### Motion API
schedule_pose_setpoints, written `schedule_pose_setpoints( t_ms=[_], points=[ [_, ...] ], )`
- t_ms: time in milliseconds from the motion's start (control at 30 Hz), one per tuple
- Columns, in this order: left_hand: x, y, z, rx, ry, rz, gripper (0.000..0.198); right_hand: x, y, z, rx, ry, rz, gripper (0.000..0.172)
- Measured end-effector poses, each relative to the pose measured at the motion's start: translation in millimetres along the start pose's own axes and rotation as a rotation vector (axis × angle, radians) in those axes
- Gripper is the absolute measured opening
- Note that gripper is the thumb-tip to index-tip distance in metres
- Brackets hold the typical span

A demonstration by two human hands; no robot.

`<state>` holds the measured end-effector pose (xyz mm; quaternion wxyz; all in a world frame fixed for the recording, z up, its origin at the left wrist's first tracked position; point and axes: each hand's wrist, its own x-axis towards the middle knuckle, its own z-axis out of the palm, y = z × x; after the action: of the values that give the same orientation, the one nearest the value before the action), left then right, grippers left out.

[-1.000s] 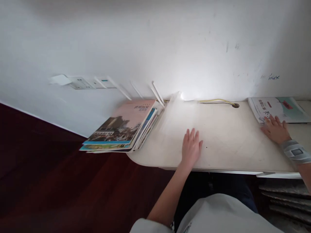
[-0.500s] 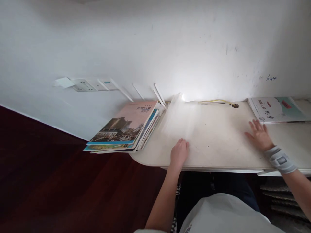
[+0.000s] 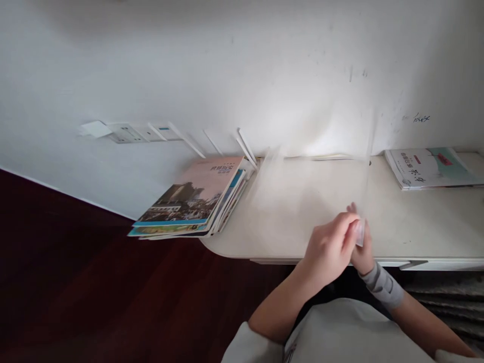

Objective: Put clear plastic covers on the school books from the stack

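A clear plastic sheet (image 3: 321, 186), see-through and partly blurred, stands over the desk. Its lower right edge sits in the pinched fingers of my left hand (image 3: 328, 247). My right hand (image 3: 363, 254), with a grey wrist wrap (image 3: 383, 285), meets the same edge from behind, its thumb and fingers on either side. Part of that hand is hidden by the left one. Left of the sheet lies a stack of books (image 3: 192, 196), a pink-topped one uppermost.
White desk (image 3: 408, 227) with a rounded left corner stands against the wall. More booklets (image 3: 431, 169) lie at its right end. White rods (image 3: 245, 146) rise behind the stack, near wall sockets (image 3: 126, 133). Dark red floor (image 3: 94, 292) spreads at the left.
My left hand has moved right and up with the plastic sheet's edge, swinging the sheet over. My right hand has come left from beside the booklets to meet it.
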<state>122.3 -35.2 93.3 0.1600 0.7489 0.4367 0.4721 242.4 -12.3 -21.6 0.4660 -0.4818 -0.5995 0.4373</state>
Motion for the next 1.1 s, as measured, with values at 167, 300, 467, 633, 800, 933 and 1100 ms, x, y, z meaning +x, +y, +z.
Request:
schedule_pose_setpoints(
  t_ms=[167,300,467,633,800,933,1100],
  points=[
    [-26,-25,-35.8,-0.229,0.396,-0.358,0.022,5,-1,-80,-0.594,0.464,-0.573,0.051],
    [-41,-88,-48.1,-0.122,0.431,-0.589,0.038,6,1,-127,-0.987,0.509,-0.55,0.045],
    [-56,-151,-40.8,0.393,0.117,-0.727,0.041,9,24,-135,-1.246,0.139,-0.518,0.047],
    [-63,-159,-36.0,0.844,-0.082,-0.779,0.044,15,56,-128,-1.274,0.024,-0.537,0.035],
    [-64,-154,-36.1,0.927,-0.174,-0.867,0.042,21,65,-131,-1.21,-0.122,-0.556,0.051],
    [-68,-149,-39.8,0.945,-0.108,-0.787,0.04,22,71,-139,-1.219,-0.191,-0.571,0.078],
    [-50,-148,-90.7,1.063,0.192,-0.483,0.041,22,86,-149,-1.249,-0.217,-0.628,0.075]
  ],
)
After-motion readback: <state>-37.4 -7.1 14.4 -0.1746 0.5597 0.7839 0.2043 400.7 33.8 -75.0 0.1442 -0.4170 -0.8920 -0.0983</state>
